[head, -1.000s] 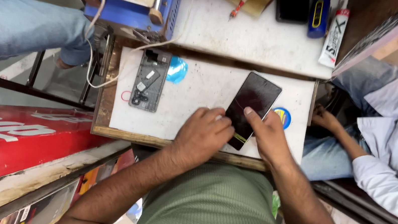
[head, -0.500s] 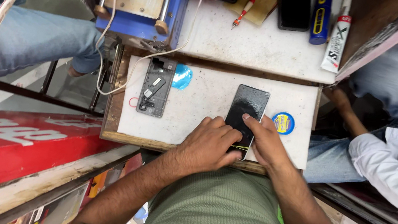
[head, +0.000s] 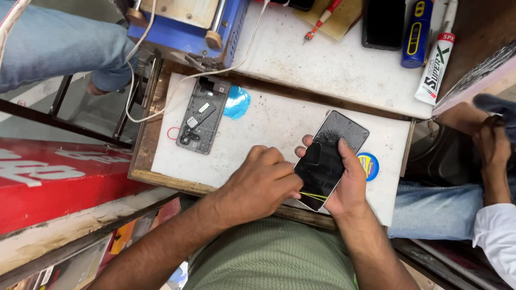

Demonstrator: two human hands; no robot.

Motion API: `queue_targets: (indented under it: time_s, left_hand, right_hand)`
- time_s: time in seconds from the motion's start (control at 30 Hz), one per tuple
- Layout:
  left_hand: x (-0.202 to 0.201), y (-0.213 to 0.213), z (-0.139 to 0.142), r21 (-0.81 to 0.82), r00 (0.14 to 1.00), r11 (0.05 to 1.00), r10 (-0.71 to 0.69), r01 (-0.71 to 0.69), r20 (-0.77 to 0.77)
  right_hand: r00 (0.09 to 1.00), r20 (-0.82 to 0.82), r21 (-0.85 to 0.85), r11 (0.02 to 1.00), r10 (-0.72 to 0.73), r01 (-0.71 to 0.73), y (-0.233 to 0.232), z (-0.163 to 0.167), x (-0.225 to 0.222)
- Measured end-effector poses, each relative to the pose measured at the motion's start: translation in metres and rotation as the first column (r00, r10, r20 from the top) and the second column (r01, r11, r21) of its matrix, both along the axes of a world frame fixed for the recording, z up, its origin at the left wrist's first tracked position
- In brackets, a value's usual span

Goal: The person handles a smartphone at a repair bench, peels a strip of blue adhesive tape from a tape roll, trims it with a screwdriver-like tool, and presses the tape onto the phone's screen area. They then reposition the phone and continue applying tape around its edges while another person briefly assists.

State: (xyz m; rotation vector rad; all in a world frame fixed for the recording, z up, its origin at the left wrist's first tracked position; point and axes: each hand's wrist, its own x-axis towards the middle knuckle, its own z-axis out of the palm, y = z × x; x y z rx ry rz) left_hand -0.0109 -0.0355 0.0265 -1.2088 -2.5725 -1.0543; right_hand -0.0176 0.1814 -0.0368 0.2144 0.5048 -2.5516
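Note:
My right hand (head: 350, 188) holds a black phone (head: 327, 160) with a cracked dark screen slightly above the white work mat (head: 272, 137). Its fingers wrap the phone's right edge and the thumb lies on the glass. My left hand (head: 259, 181) is curled, with its fingertips closed on the phone's lower left edge. Whether a small tool sits under those fingers is hidden. An opened phone frame (head: 202, 115) with bare parts lies on the mat's left side, beside a blue round disc (head: 237, 103).
A blue machine (head: 190, 5), red screwdriver (head: 327, 12), second black phone (head: 384, 13), blue bottle (head: 418, 30) and glue tube (head: 437, 65) stand on the far bench. Another person's hand (head: 491, 144) is at the right, a jeans leg (head: 35, 39) at the left.
The phone has gone from lying under both hands on the mat to being held up in my right hand, thumb on its screen. My left hand has shifted to its lower left edge.

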Motion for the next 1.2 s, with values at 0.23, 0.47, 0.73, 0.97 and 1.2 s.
queue_targets:
  time_s: [0.23, 0.47, 0.73, 0.97, 1.2]
  left_hand:
    - [0.016, 0.003, -0.011, 0.084, 0.993, 0.994, 0.075, -0.067, -0.095]
    - [0.034, 0.022, -0.048, 0.111, 0.99, 0.99, 0.071, -0.085, 0.126]
    - [0.001, -0.014, -0.071, 0.165, 0.822, 0.892, 0.299, -0.421, 0.485]
    - [-0.011, -0.001, -0.065, 0.598, 0.212, 0.652, -0.575, -0.466, 0.791]
    - [-0.025, -0.016, -0.016, 0.736, 0.097, 0.416, -0.835, -0.534, 0.542]
  right_hand:
    - [0.977, -0.013, 0.021, 0.977, -0.211, 0.211, -0.011, 0.009, -0.013]
    - [0.92, -0.06, 0.157, 0.907, -0.387, 0.391, -0.019, 0.009, -0.024]
    - [0.956, -0.156, 0.236, 0.93, -0.25, 0.282, -0.012, 0.004, -0.019]
    - [0.971, -0.24, 0.291, 0.953, -0.01, 0.082, -0.026, 0.01, -0.016]
    - [0.952, -0.29, 0.446, 0.894, 0.095, 0.046, -0.012, 0.012, -0.025]
